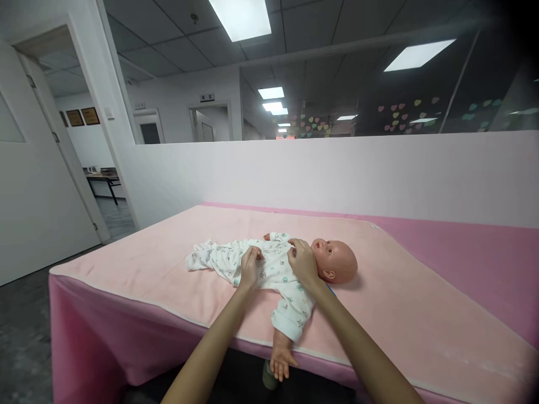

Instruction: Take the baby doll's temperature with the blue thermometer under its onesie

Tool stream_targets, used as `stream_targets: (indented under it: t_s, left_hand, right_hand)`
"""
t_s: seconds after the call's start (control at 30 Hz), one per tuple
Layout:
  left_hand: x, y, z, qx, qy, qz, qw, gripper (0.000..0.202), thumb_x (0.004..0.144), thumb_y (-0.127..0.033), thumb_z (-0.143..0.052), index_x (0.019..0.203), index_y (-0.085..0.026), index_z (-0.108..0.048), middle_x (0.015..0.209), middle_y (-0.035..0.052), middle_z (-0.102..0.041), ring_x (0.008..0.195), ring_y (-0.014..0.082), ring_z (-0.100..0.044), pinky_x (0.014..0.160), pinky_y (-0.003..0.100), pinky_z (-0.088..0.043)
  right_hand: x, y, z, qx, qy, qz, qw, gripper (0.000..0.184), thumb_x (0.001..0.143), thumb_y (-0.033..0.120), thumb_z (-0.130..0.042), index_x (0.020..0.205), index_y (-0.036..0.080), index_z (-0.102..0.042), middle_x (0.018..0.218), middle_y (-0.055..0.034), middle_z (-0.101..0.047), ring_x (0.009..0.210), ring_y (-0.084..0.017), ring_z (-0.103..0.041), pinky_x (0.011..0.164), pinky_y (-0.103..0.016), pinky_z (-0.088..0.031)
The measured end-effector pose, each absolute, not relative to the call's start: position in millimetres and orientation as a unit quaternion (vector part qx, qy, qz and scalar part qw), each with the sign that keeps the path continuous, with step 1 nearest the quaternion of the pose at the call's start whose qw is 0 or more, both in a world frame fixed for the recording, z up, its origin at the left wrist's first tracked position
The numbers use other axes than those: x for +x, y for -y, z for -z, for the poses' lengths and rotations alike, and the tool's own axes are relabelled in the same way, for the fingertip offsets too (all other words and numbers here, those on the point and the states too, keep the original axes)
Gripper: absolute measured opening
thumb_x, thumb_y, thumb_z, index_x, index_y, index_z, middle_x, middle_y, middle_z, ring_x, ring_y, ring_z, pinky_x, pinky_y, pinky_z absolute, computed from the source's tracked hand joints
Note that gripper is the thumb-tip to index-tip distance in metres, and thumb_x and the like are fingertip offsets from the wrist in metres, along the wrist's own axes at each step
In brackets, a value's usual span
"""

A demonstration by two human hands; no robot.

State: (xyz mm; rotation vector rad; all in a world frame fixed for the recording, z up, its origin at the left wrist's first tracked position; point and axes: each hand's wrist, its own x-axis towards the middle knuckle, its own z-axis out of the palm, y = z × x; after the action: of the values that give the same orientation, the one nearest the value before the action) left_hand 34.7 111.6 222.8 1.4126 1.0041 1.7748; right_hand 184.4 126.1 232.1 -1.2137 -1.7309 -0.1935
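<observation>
A baby doll [334, 260] lies on its back on a pink-covered table [160, 264], head to the right, dressed in a white patterned onesie [278, 275]. One doll arm hangs over the near table edge. My left hand [250, 267] rests on the doll's belly, fingers curled and pinching the onesie fabric. My right hand [303, 259] sits on the chest near the neck, fingers bent and gripping the cloth there.
A white partition wall [337, 168] runs behind the table. An open doorway [96, 168] at the left leads to a room with a desk. Dark floor lies to the left of the table. A darker pink cover [484, 264] extends at the right.
</observation>
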Motion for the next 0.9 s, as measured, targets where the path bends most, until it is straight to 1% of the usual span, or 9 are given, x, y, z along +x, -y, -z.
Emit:
stream_targets:
  t_s: [0.1, 0.2, 0.3, 0.37, 0.43, 0.53, 0.6, 0.67, 0.9]
  left_hand:
    - [32, -118, -223, 0.506, -0.373, -0.688, 0.362, 0.026, 0.076, -0.031, -0.036, 0.056, -0.015, -0.037, 0.056, -0.0009, -0.042, 0.054, 0.0073, -0.041, 0.056, 0.019, -0.037]
    - [33, -121, -222, 0.493, -0.386, -0.7, 0.342, 0.025, 0.075, -0.03, -0.035, 0.055, -0.015, -0.037, 0.055, -0.0012, -0.041, 0.053, 0.0072, -0.041, 0.055, 0.019, -0.037]
    - [40, -120, -226, 0.492, -0.454, -0.694, 0.265, 0.023, 0.076, -0.03, -0.035, 0.061, -0.015, -0.044, 0.059, -0.0009, -0.045, 0.057, 0.008, -0.043, 0.058, 0.02, -0.037]
    - [50, -119, -232, 0.531, -0.49, -0.663, 0.194, 0.018, 0.075, -0.03, -0.039, 0.076, -0.017, -0.051, 0.07, 0.0, -0.052, 0.065, 0.0092, -0.048, 0.063, 0.021, -0.038]
    - [63, -122, -238, 0.61, -0.497, -0.606, 0.117, 0.02, 0.074, -0.027, -0.042, 0.089, -0.019, -0.052, 0.082, 0.001, -0.056, 0.077, 0.0111, -0.05, 0.071, 0.023, -0.038]
    - [84, -133, -246, 0.707, -0.517, -0.48, 0.044, 0.021, 0.073, -0.022, -0.041, 0.085, -0.022, -0.058, 0.088, 0.0008, -0.059, 0.09, 0.0151, -0.049, 0.082, 0.03, -0.033]
    - [94, -142, -248, 0.73, -0.551, -0.4, 0.054, 0.023, 0.073, -0.023, -0.039, 0.078, -0.023, -0.062, 0.082, 0.0002, -0.061, 0.088, 0.0169, -0.05, 0.083, 0.033, -0.03]
    - [97, -147, -246, 0.738, -0.569, -0.356, 0.069, 0.026, 0.075, -0.027, -0.037, 0.076, -0.024, -0.064, 0.078, 0.0007, -0.062, 0.083, 0.0173, -0.051, 0.08, 0.033, -0.03]
    - [90, -143, -234, 0.755, -0.537, -0.373, 0.054, 0.033, 0.078, -0.039, -0.036, 0.083, -0.024, -0.064, 0.087, 0.0014, -0.062, 0.092, 0.0162, -0.048, 0.08, 0.028, -0.03]
  right_hand:
    - [184, -139, -220, -0.498, 0.706, 0.088, 0.496, 0.027, 0.072, 0.008, -0.036, 0.088, 0.015, -0.056, 0.085, -0.0065, -0.059, 0.083, -0.018, -0.05, 0.075, -0.029, -0.038]
    - [186, -136, -214, -0.487, 0.713, 0.1, 0.494, 0.026, 0.071, 0.007, -0.036, 0.086, 0.015, -0.056, 0.085, -0.006, -0.058, 0.082, -0.018, -0.048, 0.076, -0.03, -0.037]
    - [186, -131, -213, -0.495, 0.703, 0.097, 0.501, 0.025, 0.072, 0.006, -0.036, 0.085, 0.015, -0.055, 0.085, -0.0059, -0.057, 0.083, -0.018, -0.048, 0.077, -0.029, -0.037]
    - [185, -130, -212, -0.501, 0.693, 0.088, 0.51, 0.025, 0.073, 0.006, -0.036, 0.086, 0.015, -0.055, 0.085, -0.006, -0.057, 0.083, -0.018, -0.047, 0.077, -0.029, -0.037]
    - [185, -130, -212, -0.498, 0.687, 0.073, 0.524, 0.025, 0.073, 0.005, -0.036, 0.085, 0.015, -0.055, 0.084, -0.0057, -0.056, 0.083, -0.017, -0.047, 0.077, -0.029, -0.037]
    - [186, -131, -212, -0.489, 0.675, 0.035, 0.551, 0.023, 0.074, 0.006, -0.036, 0.081, 0.016, -0.054, 0.081, -0.0046, -0.056, 0.08, -0.016, -0.048, 0.075, -0.028, -0.038]
    - [186, -131, -212, -0.488, 0.657, 0.011, 0.574, 0.021, 0.073, 0.006, -0.037, 0.08, 0.017, -0.054, 0.081, -0.0042, -0.056, 0.078, -0.015, -0.048, 0.073, -0.027, -0.039]
    - [187, -131, -212, -0.491, 0.636, -0.003, 0.595, 0.02, 0.072, 0.006, -0.038, 0.079, 0.017, -0.053, 0.081, -0.004, -0.056, 0.076, -0.015, -0.049, 0.071, -0.026, -0.04]
    - [184, -128, -209, -0.49, 0.618, -0.008, 0.615, 0.023, 0.073, 0.008, -0.04, 0.089, 0.017, -0.053, 0.088, -0.0048, -0.056, 0.082, -0.015, -0.05, 0.076, -0.027, -0.041]
